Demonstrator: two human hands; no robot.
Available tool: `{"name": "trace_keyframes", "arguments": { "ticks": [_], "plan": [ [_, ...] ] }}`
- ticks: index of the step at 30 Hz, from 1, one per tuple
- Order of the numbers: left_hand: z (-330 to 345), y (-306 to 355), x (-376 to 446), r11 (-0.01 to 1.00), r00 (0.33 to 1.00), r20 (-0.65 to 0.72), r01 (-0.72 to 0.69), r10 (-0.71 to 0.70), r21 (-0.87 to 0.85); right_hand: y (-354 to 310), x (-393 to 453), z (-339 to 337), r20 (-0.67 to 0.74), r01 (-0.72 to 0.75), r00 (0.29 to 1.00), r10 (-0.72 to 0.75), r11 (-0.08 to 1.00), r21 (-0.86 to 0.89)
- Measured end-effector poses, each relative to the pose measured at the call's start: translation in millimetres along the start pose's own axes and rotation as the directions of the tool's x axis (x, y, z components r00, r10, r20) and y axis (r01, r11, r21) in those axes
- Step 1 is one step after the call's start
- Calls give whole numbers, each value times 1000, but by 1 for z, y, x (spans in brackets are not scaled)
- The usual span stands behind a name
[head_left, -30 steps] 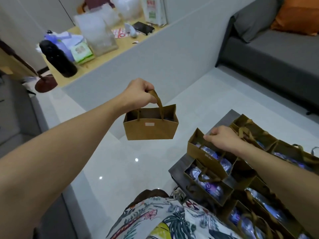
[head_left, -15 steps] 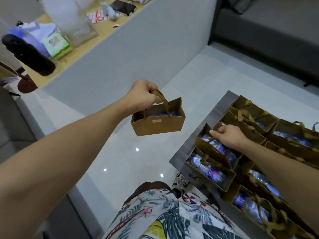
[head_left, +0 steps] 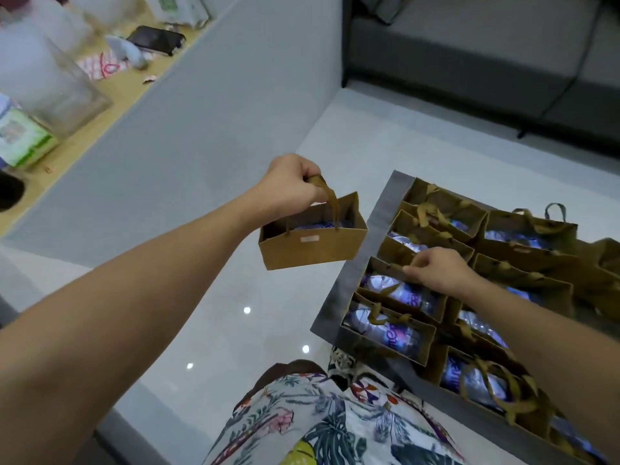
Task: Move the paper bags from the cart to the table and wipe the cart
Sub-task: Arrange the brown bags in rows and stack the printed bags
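Observation:
My left hand (head_left: 291,184) grips the ribbon handles of a small brown paper bag (head_left: 313,244), which hangs in the air just left of the cart. The grey cart top (head_left: 360,255) at the right carries several more brown paper bags (head_left: 389,327) with purple-and-white packets inside. My right hand (head_left: 437,270) reaches over the cart and pinches the handle of one bag (head_left: 399,285) in the left column. The wooden table (head_left: 110,102) lies at the upper left, behind a grey partition.
On the table sit a clear glass container (head_left: 50,85), a green-and-white box (head_left: 21,139), a black phone (head_left: 156,40) and printed wrappers. A grey sofa (head_left: 479,52) fills the upper right. Glossy white floor (head_left: 214,330) lies between; my patterned shorts (head_left: 322,421) show below.
The view has tipped down and right, toward the cart. My left hand with the bag came lower and closer to the cart. My right hand shifted to a bag's handle and pinches it.

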State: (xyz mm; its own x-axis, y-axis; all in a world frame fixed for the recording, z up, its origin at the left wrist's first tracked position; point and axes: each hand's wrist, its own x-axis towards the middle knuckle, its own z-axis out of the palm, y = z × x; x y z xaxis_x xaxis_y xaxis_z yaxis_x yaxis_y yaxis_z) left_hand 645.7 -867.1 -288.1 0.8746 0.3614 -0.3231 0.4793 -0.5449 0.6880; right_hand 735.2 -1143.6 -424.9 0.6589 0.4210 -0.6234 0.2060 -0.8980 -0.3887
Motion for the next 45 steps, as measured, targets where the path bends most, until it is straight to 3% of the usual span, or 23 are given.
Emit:
{"name": "trace_keyframes", "arguments": {
  "ticks": [4,10,21,31,45],
  "plan": [
    [17,38,19,994,993,55,-108,107,13,8,-23,-22,-121,-3,993,11,998,70],
    [59,108,44,950,940,170,-308,296,46,59,-66,-39,-241,-128,957,163,980,154],
    [187,252,49,830,786,354,-556,506,49,188,-171,-39,-323,-340,794,515,816,467],
    [339,339,30,795,710,488,-605,508,52,310,-222,-26,-266,-367,727,633,686,628],
    [502,374,35,763,685,603,-619,408,187,414,-218,13,-120,-364,734,669,536,761]
  ]
}}
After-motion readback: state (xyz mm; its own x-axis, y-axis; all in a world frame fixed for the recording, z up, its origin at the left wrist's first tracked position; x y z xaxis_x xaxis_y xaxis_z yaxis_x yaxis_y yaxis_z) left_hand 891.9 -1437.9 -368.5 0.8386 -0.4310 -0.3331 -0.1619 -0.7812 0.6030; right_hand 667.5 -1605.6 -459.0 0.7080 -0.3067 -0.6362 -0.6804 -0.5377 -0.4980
